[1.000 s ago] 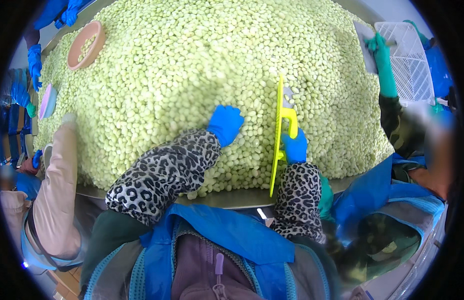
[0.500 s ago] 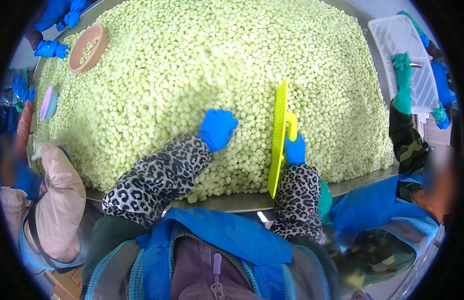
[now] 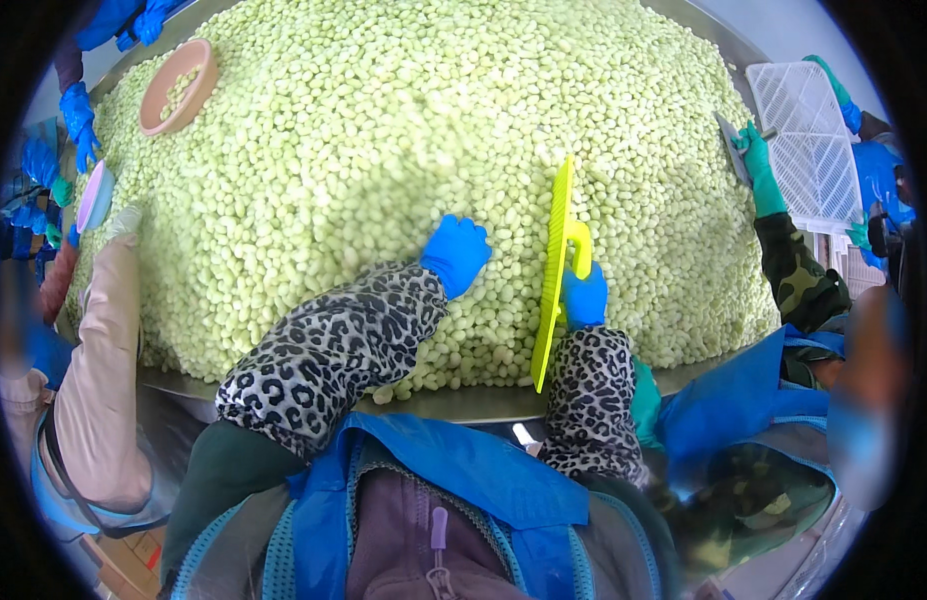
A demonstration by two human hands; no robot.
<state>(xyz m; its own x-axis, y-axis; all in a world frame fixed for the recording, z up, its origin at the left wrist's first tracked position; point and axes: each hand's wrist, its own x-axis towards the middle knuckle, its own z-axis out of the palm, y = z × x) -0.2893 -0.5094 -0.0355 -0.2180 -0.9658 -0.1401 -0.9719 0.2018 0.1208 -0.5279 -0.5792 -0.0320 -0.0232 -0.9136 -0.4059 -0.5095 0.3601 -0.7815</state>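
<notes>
A broad mound of pale green, bean-like oval pieces (image 3: 313,130) fills a metal-rimmed table in front of me. My left hand (image 3: 456,257), in a blue glove and leopard-print sleeve, rests on the pile just left of the middle. Its fingers are curled, and whatever lies under them is hidden. My right hand (image 3: 585,298), also blue-gloved, grips the handle of a bright yellow plastic float (image 3: 552,270). The float stands on edge, its long ribbed blade facing left, its lower end near the table's front rim.
A tan bowl (image 3: 205,88) holding some pieces sits far left, with a tilted purple-and-blue bowl (image 3: 96,198) nearer. At right, a co-worker's green glove (image 3: 763,175) holds a metal blade beside a white perforated crate (image 3: 808,140). Co-workers stand close on both sides.
My left hand has shifted slightly right; my right hand and the float have barely moved. The right co-worker's blade has come from the crate to the pile's edge. The left co-worker's arm reaches farther forward.
</notes>
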